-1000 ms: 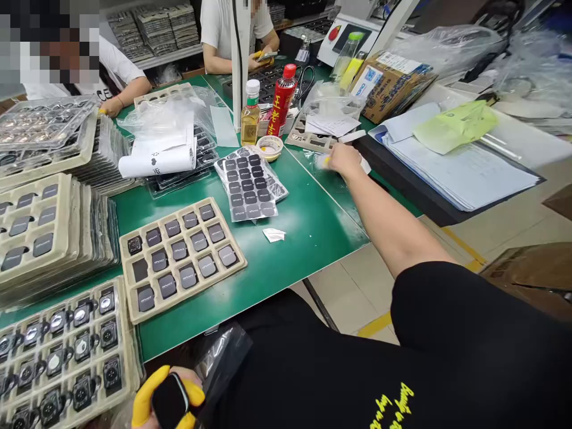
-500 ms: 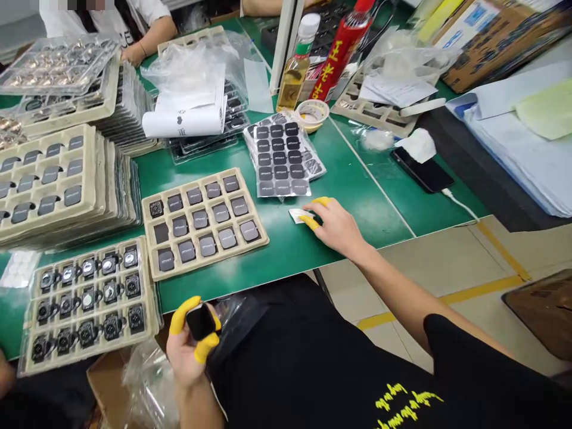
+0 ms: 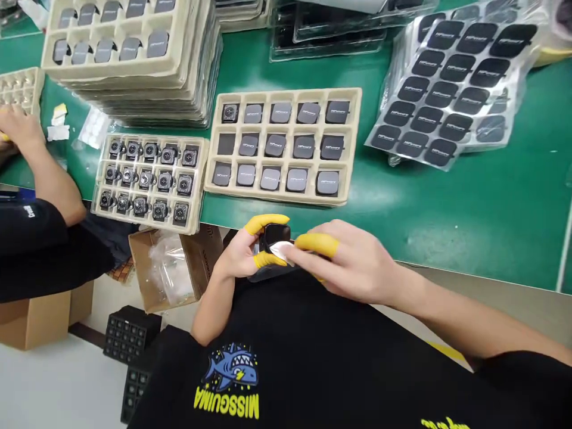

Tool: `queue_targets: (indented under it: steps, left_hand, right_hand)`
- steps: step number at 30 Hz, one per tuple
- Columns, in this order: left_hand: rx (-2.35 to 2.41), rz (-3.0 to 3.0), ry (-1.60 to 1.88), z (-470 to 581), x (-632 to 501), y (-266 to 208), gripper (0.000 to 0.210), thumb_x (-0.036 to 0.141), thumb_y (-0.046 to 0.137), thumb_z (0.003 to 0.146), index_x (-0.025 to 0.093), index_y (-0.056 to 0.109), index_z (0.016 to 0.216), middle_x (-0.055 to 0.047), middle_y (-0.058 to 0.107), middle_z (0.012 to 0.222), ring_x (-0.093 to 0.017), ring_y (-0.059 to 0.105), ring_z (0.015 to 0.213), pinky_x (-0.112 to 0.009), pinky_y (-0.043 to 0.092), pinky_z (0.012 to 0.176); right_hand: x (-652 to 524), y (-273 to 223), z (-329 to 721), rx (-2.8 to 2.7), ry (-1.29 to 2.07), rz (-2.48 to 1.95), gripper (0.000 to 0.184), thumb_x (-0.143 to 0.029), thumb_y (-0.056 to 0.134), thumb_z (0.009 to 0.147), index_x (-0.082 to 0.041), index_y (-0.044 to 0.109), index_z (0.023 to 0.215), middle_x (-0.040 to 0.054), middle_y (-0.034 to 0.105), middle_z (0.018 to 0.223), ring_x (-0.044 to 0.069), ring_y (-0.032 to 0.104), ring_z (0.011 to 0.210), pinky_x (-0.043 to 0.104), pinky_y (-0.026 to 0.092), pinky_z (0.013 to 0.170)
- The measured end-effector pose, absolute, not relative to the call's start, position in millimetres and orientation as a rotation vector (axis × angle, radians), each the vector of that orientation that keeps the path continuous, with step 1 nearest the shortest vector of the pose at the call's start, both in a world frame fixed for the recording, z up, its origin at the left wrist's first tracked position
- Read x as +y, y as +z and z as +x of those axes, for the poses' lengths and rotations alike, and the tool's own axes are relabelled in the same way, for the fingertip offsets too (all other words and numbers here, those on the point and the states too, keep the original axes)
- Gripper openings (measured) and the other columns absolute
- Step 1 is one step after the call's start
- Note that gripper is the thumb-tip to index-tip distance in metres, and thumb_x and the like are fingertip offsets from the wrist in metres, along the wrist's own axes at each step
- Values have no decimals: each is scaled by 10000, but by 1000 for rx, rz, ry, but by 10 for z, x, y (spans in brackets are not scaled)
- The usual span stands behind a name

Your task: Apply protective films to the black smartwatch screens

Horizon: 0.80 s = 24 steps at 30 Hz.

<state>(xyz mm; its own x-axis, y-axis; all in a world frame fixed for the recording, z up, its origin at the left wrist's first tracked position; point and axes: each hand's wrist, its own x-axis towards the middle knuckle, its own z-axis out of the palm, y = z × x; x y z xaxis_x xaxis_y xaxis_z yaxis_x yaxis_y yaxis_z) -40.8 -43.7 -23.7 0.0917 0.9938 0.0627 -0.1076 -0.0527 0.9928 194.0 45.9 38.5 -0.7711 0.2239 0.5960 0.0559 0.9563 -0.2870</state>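
Note:
My left hand, with yellow finger cots, grips a smartwatch body by its edges, its black screen facing up. My right hand, also in yellow finger cots, pinches a white wipe against the lower edge of the watch. Both hands are just off the table's front edge, over my lap. Behind them lies a beige tray of watches, most topped with grey printed covers. Its upper left compartment shows a bare watch back; the one below it shows only a dark base.
Left of that tray lies another tray of watches under clear plastic. Stacked trays rise behind it. Sticker sheets lie at the right on the green table. A co-worker's arm is at far left. A cardboard box stands below.
My right hand has come from the table with the white wipe to the watch in my left hand. The view has swung left and down.

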Motion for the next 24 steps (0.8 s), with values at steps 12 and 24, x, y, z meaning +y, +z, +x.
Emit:
queue_targets:
  steps: [12,24]
  left_hand:
    - [1150,1134,1282,-405,-524,-386,683,544,939,896,234,678,1445,-118,781,1296,-271,785,1117,-378,649,991]
    - [1109,1102,1331,-378,-522,-465,694,563,934,897,220,665,1436,-107,785,1234,-254,782,1071,-352,647,937]
  right_hand:
    - [624,290,1796,-2522,2,-91,307,-15,619,1046,-153,803,1249,53,671,832,230,578,820,404,440,660]
    - [736,187,1670,-2500,-30,-69,283,-53,583,1082,-133,779,1272,62,698,849,223,582,813,373,443,641]
